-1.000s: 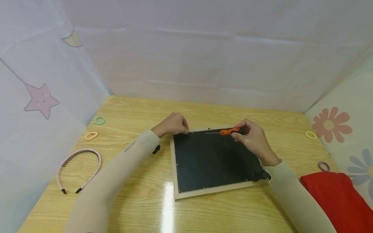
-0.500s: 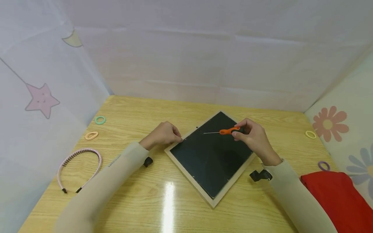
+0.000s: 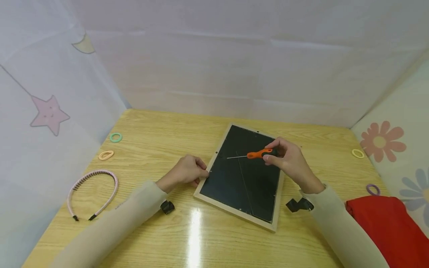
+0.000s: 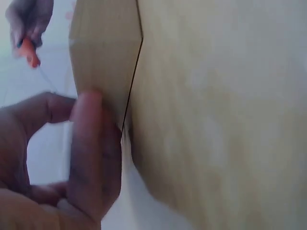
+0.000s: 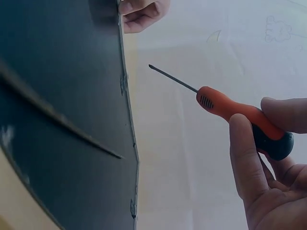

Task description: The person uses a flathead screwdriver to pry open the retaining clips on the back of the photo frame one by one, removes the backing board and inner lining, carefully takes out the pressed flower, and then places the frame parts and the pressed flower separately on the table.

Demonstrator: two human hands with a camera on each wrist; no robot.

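A picture frame [image 3: 234, 212] with a pale wooden rim lies with its black backing board [image 3: 221, 182] facing up, its long side pointing away from me. My left hand [image 3: 187, 170] grips the rim's left side near the front corner; in the left wrist view, fingers [image 4: 88, 143] press against the wooden edge [image 4: 105, 52]. Above the board, my right hand [image 3: 291, 160] holds an orange and black screwdriver [image 3: 256, 154] by its handle, shaft pointing left. The right wrist view shows the screwdriver [image 5: 230, 106] between thumb and fingers, its tip apart from the board.
A pink headband [image 3: 115, 186], a peach hair tie [image 3: 106, 155] and a green one [image 3: 116, 137] lie at the table's left. At the right are a yellow ring [image 3: 358, 153], a purple ring [image 3: 372, 190] and red cloth [image 3: 385, 219]. Curtain-like sheets surround the table [image 3: 154, 130].
The picture frame has turned counterclockwise from lying crosswise to lengthwise. My left hand has come nearer with its corner. My right hand stays nearly in place, still holding the screwdriver.
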